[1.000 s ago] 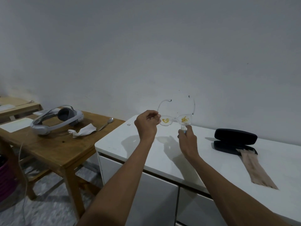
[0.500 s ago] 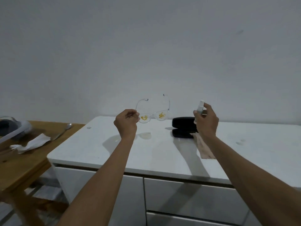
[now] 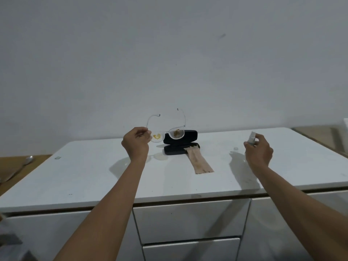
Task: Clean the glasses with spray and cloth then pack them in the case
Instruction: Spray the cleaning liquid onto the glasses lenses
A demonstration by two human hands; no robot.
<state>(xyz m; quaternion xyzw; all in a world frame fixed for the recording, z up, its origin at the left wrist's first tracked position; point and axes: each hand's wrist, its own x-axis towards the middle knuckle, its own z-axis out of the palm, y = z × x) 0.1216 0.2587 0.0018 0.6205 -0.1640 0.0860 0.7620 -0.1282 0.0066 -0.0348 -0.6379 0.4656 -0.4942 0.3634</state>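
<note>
Fingers of the right hand [image 3: 259, 152] hide most of the small spray bottle [image 3: 252, 137]; only its pale top shows above the curled grip, held over the right part of the white cabinet top [image 3: 94, 176]. A spoon [image 3: 26, 161] at the left edge is partly cut off on a wooden table [image 3: 11, 166]. The left hand [image 3: 136, 143] is raised, forearm reaching forward, pinching the clear glasses [image 3: 167, 131] at one lens corner, temples pointing up and away. Both lenses carry yellowish smears. Behind the glasses, the black case [image 3: 180, 146] lies open on the cabinet top, with the beige cloth [image 3: 199, 162] trailing out of it toward the front.
</note>
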